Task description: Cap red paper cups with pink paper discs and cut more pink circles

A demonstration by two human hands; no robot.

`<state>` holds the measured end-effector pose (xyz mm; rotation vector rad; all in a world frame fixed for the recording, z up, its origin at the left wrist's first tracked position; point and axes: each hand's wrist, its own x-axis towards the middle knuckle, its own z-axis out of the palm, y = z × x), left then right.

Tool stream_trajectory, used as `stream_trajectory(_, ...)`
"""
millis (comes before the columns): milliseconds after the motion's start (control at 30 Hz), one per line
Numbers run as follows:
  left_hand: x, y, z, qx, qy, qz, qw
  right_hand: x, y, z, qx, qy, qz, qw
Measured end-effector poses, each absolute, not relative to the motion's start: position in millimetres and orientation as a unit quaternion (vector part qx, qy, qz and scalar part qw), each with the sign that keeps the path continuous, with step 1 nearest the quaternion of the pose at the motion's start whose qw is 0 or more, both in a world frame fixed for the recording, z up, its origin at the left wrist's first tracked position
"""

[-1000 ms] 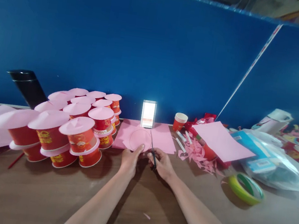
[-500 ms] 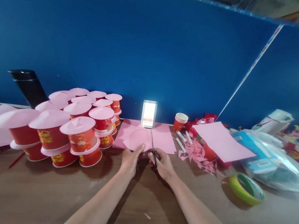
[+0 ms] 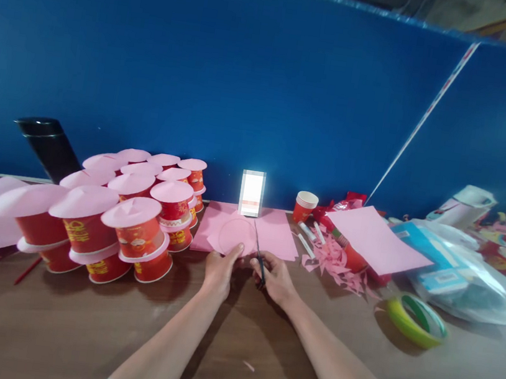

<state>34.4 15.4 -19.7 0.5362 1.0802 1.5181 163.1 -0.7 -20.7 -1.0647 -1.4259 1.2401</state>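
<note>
My left hand pinches the near edge of a piece of pink paper, thumb on top. A round outline is drawn on that paper. Gripped in my right hand are dark-handled scissors, whose blades point away from me along the paper's right edge. Beneath and behind the held piece lie larger pink sheets. A bright, blurred-out rectangle stands at the back of these sheets.
On the left, red paper cups stand stacked with pink paper cones on top. To the right are nested cups, pink scraps, a pink sheet, a plastic bag and a yellow-green tape roll. A blue partition rises behind.
Very little differs. The pink paper and the scissors have shifted very slightly; both hands keep their hold.
</note>
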Motion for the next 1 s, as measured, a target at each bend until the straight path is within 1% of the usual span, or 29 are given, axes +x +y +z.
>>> stream_trajectory(600,33.1,15.4,-18.5,0.221,0.476,0.642,0.559,163.1,-0.4,-21.8,-0.447,-0.589,0.494,0.457)
stream_trajectory(767,34.1,16.1,-21.9,0.236,0.455,0.647,0.565,162.6,-1.8,-20.1,-0.446,-0.596,0.488,0.457)
stream_trajectory(1000,33.1,17.3,-24.3,0.238,0.481,0.637,0.553,163.4,-0.6,-22.0,-0.435,-0.596,0.495,0.459)
